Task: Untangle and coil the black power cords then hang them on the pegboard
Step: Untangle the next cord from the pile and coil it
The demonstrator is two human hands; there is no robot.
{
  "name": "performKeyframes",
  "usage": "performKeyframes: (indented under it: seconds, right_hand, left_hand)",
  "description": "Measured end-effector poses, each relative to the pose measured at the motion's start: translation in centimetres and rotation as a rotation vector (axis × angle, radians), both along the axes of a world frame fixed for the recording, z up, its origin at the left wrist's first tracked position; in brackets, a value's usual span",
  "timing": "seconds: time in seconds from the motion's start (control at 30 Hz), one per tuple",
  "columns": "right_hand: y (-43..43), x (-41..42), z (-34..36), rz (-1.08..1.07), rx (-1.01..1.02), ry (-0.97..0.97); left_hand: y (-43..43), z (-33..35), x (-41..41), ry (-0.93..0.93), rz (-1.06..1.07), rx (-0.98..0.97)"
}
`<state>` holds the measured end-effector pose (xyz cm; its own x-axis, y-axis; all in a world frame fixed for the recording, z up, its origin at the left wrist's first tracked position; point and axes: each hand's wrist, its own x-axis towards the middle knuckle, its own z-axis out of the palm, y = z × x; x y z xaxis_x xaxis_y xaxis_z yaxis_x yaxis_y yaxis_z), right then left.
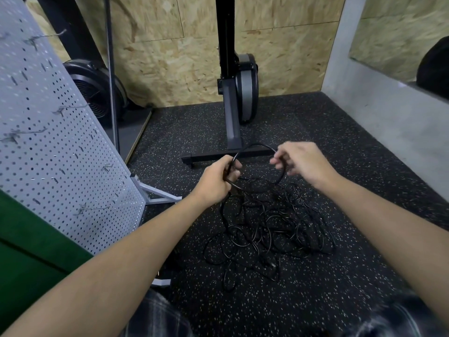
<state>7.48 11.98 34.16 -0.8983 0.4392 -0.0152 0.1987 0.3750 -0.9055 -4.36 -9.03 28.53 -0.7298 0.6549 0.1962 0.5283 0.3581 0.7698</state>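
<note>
Black cord loop [257, 145] spans left hand [216, 183] and right hand [306, 164] fingers [285, 154]; tangle [267, 229] beneath

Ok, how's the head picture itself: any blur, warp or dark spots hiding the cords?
Head view: wide-angle warp bows the pegboard; the right hand is motion-blurred, the left hand sharper; the black cords blend into the dark speckled floor, so strands are hard to trace; light even, no glare.

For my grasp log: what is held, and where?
A black power cord loop: left hand grips one side, right hand pinches the other.
</note>
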Motion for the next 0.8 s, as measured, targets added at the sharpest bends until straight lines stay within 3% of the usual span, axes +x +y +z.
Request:
performKeyframes:
  seconds: [0.13,0.27,0.37,0.53,0.67,0.8]
  right_hand:
    - [-0.3,0.6,-0.7,0.123,0.204,-0.302]
    - [-2.2,0.7,-0.1,0.317,0.266,-0.321]
    - [-3.4,0.2,-0.8,0.329,0.397,-0.342]
    - [-2.9,0.3,-1.0,0.200,0.426,-0.243]
    - [-2.1,0.5,-0.6,0.174,0.380,-0.074]
    - [-2.0,0.4,0.4,0.100,0.254,0.069]
  left_hand:
    - [0.2,0.1,0.2,0.164,0.016,0.021]
    - [0.7,0.8,0.3,0.301,0.038,0.060]
    - [1.1,1.7,0.6,0.323,0.044,0.109]
    - [0.8,2.0,0.6,0.169,0.076,0.071]
    - [-0.1,0.9,0.0,0.130,-0.026,-0.145]
    - [-0.9,-2.2,-0.2,-0.155,-0.136,-0.404]
